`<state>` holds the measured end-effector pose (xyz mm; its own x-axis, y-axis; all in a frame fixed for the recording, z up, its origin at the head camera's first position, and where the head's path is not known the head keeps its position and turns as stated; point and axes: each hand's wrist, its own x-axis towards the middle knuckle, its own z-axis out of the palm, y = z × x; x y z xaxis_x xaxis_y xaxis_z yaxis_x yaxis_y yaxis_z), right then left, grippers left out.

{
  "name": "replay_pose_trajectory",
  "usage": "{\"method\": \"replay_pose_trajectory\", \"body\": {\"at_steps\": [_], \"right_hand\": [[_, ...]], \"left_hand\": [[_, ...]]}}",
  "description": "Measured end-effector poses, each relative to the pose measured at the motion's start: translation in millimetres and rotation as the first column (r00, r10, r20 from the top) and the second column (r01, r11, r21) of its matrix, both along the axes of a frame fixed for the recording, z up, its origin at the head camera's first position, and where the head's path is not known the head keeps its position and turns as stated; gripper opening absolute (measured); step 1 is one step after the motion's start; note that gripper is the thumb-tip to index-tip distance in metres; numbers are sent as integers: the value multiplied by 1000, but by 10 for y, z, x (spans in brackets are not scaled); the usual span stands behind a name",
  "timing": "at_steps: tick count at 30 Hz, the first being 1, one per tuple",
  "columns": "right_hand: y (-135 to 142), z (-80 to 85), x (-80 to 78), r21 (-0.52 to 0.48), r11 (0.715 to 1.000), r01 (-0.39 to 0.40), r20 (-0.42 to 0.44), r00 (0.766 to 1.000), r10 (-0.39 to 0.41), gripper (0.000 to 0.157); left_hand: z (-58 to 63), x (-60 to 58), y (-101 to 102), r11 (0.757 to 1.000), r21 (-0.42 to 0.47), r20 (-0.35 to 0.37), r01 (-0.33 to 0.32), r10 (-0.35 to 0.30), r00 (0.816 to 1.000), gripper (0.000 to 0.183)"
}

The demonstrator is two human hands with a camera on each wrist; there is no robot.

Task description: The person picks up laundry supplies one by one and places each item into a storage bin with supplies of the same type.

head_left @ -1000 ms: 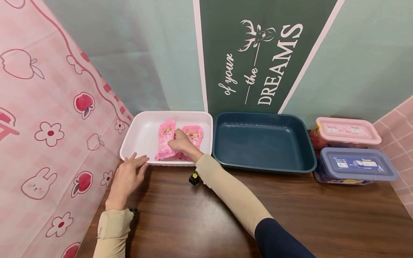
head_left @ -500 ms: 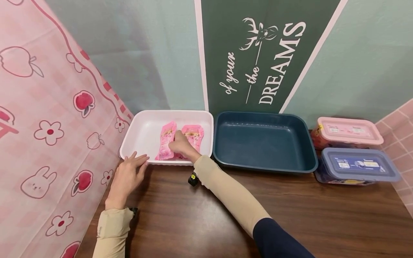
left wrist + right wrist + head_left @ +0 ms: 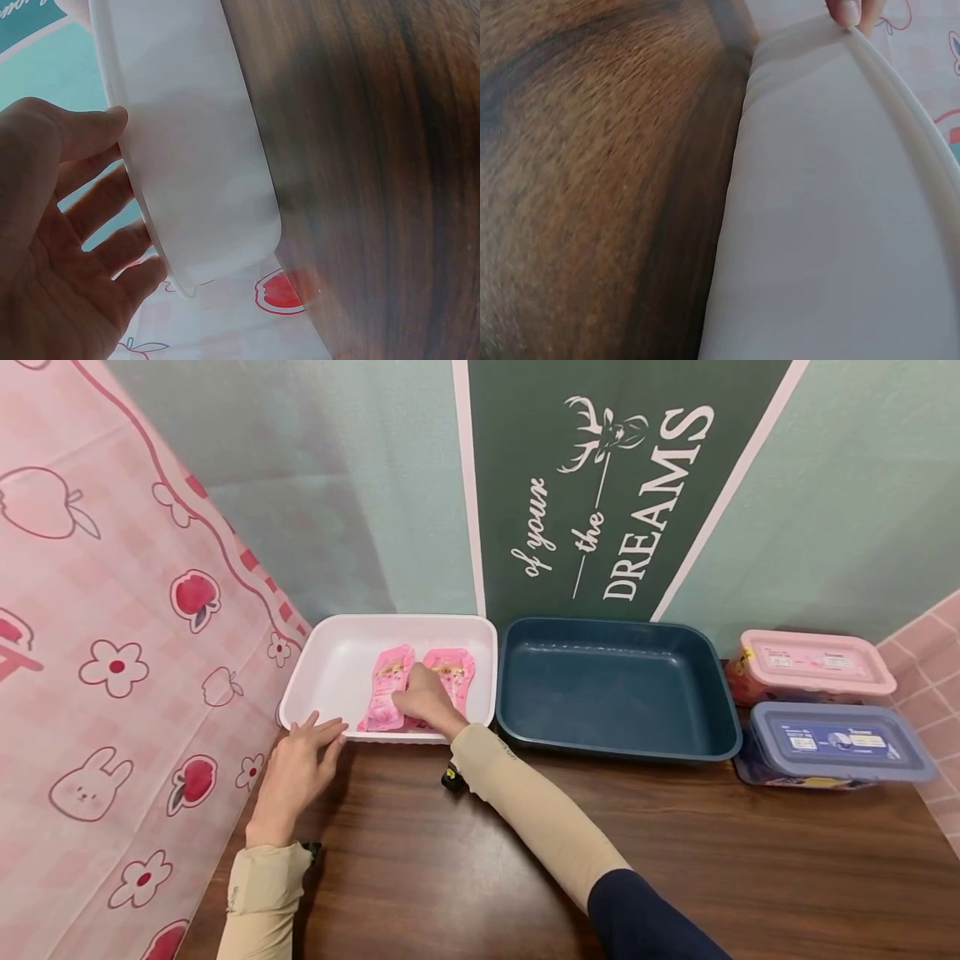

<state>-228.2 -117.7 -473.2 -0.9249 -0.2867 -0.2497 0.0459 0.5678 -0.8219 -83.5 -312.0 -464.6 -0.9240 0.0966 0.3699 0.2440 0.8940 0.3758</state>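
Note:
Two pink printed pouches lie in the white tray, the left pouch leaning and the right pouch beside it. My right hand reaches over the tray's front edge and pinches the left pouch by its right side; its fingertips are hidden from the head camera. My left hand rests on the tray's front left rim with its fingers loosely extended. In the left wrist view the thumb touches that rim. The right wrist view shows only the tray's outer wall and left fingertips at its corner.
A dark blue tray stands right of the white one. Beyond it sit a pink-lidded box and a blue-lidded box on the wooden table. Printed cloths hang at the left and back.
The left pouch, which my right hand holds, has shifted slightly and settled lower in the tray. My left hand has stayed on the rim.

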Motion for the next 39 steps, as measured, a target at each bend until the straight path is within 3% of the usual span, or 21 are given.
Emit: {"method": "replay_pose_trajectory", "body": {"at_steps": [11,20,32,39], "right_hand": [[24,-25,-25,33,999,2,20,1000,-3,16],[33,-51,-44,70,997,-19,18,1000,17,35],[16,-46,-21,114,993,-35,-52,998,42,29],[-3,-40,-31,115,993,-38,-47,998,44,26]], "left_hand": [[-14,1,2,1000,-6,-1,-3,3,1000,23],[-11,4,2,1000,-1,0,-4,4,1000,24],[-1,16,0,1000,0,-5,-2,2,1000,24],[-7,4,0,1000,-11,-22,5,-5,1000,24]]}}
